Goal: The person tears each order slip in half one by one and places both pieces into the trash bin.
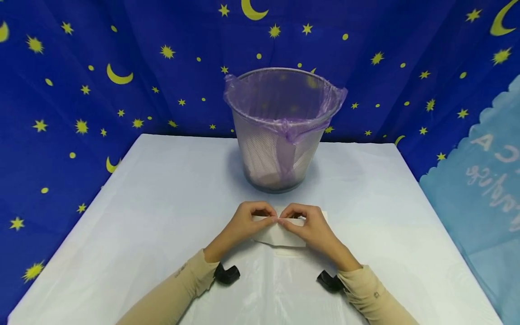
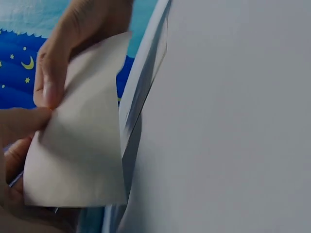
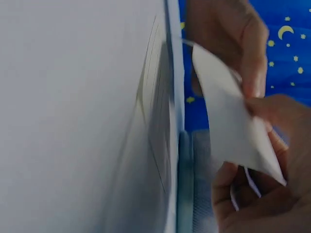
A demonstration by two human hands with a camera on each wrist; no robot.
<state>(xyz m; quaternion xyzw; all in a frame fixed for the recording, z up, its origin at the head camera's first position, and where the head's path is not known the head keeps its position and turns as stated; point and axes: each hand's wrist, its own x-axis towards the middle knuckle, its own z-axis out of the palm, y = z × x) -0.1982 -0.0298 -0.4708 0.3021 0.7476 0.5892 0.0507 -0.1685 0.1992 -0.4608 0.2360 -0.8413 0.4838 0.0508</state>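
Observation:
In the head view, both hands meet over a small piece of white paper (image 1: 276, 235) in front of the bin. My left hand (image 1: 249, 221) pinches its upper edge between thumb and fingers, and my right hand (image 1: 310, 225) pinches the same edge right beside it. The thumb tips nearly touch. Seen from the left wrist, the paper (image 2: 82, 136) is bent in a gentle curve and tilted above the table. Beneath it lie flat white sheets (image 3: 153, 97), visible in the right wrist view. The fingers behind the paper are partly hidden.
A mesh wastebasket (image 1: 262, 155) with a purple plastic liner (image 1: 293, 130) stands beyond the hands, near the table's back edge. White cloth covers the table (image 1: 170, 194). Blue curtains with moons and stars hang behind, and a light blue cloth (image 1: 487, 180) hangs at the right.

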